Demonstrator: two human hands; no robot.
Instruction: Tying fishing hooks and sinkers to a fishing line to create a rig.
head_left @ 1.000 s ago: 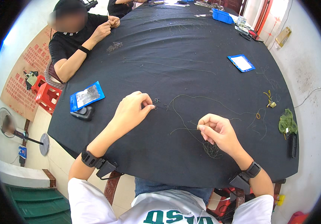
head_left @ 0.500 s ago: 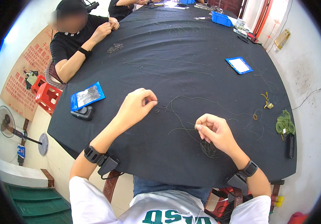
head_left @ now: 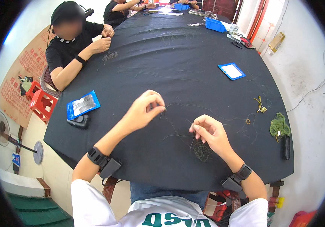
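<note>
The left hand (head_left: 146,110) is pinched narrow; anything it holds is too small to tell. At its four o'clock, the right hand (head_left: 210,131) pinches thin thread (head_left: 202,150), whose loose coil (head_left: 203,154) lies on black cloth (head_left: 162,164) between that hand's six and seven o'clock.

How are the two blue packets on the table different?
The left packet has a dark grey patch in its middle; the right packet has a white panel. The left packet overlaps a rounded black object; the right packet lies on the black cloth. Both have blue edges.
</note>
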